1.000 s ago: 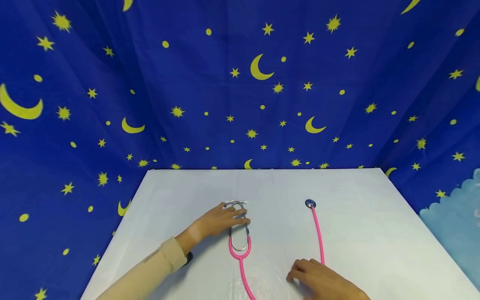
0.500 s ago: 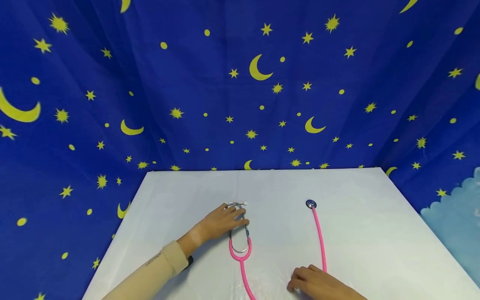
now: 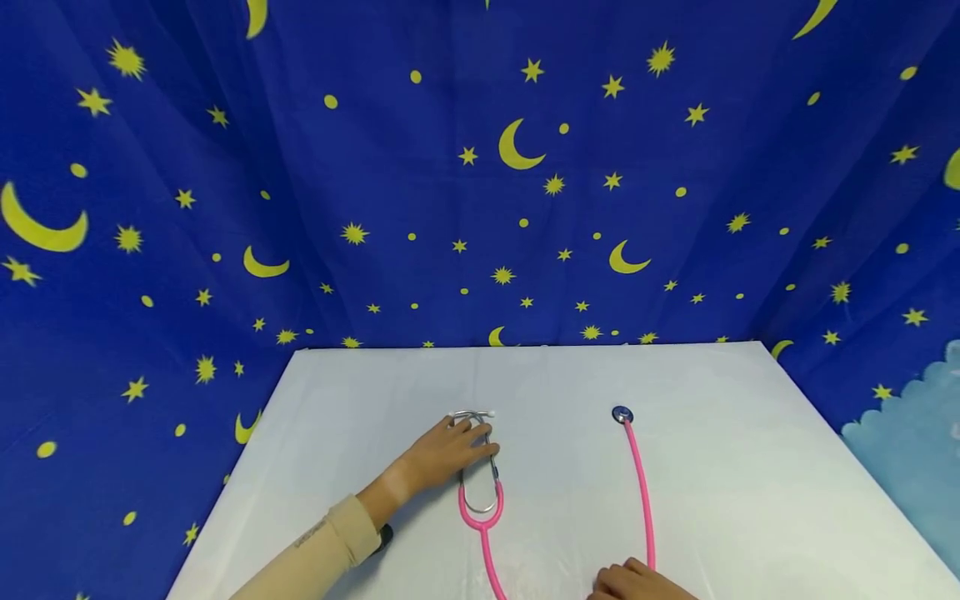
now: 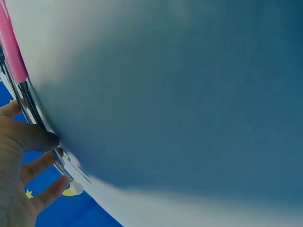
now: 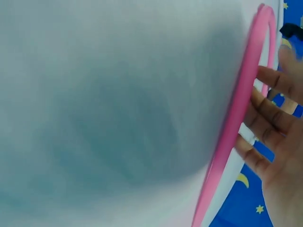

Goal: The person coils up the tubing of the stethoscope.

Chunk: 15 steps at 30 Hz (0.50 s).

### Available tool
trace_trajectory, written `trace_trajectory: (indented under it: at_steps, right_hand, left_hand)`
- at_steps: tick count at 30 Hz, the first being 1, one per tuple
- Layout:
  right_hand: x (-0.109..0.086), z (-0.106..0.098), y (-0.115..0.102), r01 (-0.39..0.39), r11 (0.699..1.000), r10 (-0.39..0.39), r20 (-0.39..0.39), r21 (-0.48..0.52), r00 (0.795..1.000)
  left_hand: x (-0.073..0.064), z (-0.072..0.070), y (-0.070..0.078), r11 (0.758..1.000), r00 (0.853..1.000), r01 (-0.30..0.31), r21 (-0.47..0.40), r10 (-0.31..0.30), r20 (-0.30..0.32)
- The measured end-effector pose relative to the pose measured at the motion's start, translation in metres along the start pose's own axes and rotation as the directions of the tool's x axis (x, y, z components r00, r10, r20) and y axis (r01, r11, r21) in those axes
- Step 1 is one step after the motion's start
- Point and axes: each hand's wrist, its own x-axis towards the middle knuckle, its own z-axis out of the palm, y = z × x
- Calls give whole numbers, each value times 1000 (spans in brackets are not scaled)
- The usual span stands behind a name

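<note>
A stethoscope with pink tubing (image 3: 486, 550) and metal ear tubes (image 3: 480, 507) lies on the white table. My left hand (image 3: 446, 454) rests over the ear tubes near the earpieces. In the left wrist view its thumb lies along the near side of the metal, with the other fingers spread beyond it. The dark round chest piece (image 3: 622, 414) lies farther right, its pink tube running toward me. My right hand (image 3: 637, 582), partly cut off at the bottom edge, is beside that tube. In the right wrist view, its extended fingertips touch the pink tubing (image 5: 236, 111).
The white table (image 3: 547, 383) ends at a blue curtain (image 3: 450, 192) with yellow moons and stars, behind and at both sides. A light blue cloud-shaped patch (image 3: 911, 433) shows at the right. My left arm's beige sleeve (image 3: 307, 554) crosses the front left of the table.
My right hand has drawn back toward me along the pink tube, exposing more of it. The left hand stays on the ear tubes. The head view has tilted up slightly.
</note>
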Motion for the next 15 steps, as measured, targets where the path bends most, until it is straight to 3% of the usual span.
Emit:
trace_trajectory:
  at_steps: [4,10,15]
  right_hand:
    - [-8,6,2,15,998,-21,-90,-64,996]
    - [-12,8,3,28,998,-34,-115,-59,993]
    - [-6,9,3,95,990,-113,-181,-100,977]
  left_hand:
    - [0,2,2,1000,1000,26,7,-26,-6]
    - [1,0,3,1000,1000,23,5,-23,15]
    - [-1,0,3,999,1000,16,28,-16,-5]
